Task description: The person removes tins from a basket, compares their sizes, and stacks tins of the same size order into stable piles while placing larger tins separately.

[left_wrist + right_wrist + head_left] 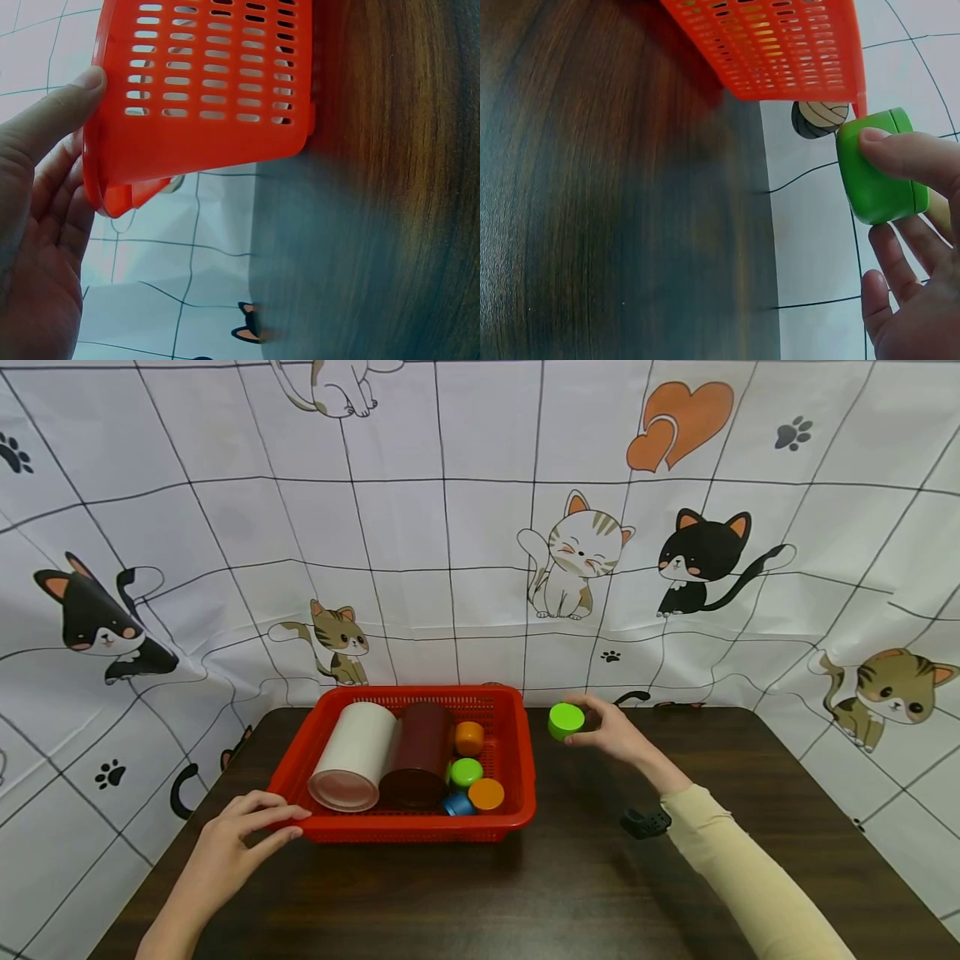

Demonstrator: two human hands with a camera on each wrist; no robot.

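My right hand (pixel 617 731) pinches a small green lidded container (pixel 566 720) between thumb and fingers, in the air just right of the basket. The right wrist view shows its rounded body and a seam near one end. At the front left corner of the red plastic basket (pixel 405 827), my left hand (pixel 236 839) grips the rim, the thumb (pixel 71 97) on the outer side. Inside the basket lie a white cylinder (pixel 356 747) and a dark brown cylinder (pixel 422 747), side by side. Right of them are an orange ball-like container (pixel 469 738), another green container (pixel 467 772), an orange-topped one (pixel 486 794) and a blue one (pixel 459 804).
The basket stands on a dark wooden table (pixel 600 877), near its back edge. A white cloth (pixel 480 527) with cats and grid lines hangs behind and at both sides. A black strap-like object (pixel 645 822) shows by the right forearm.
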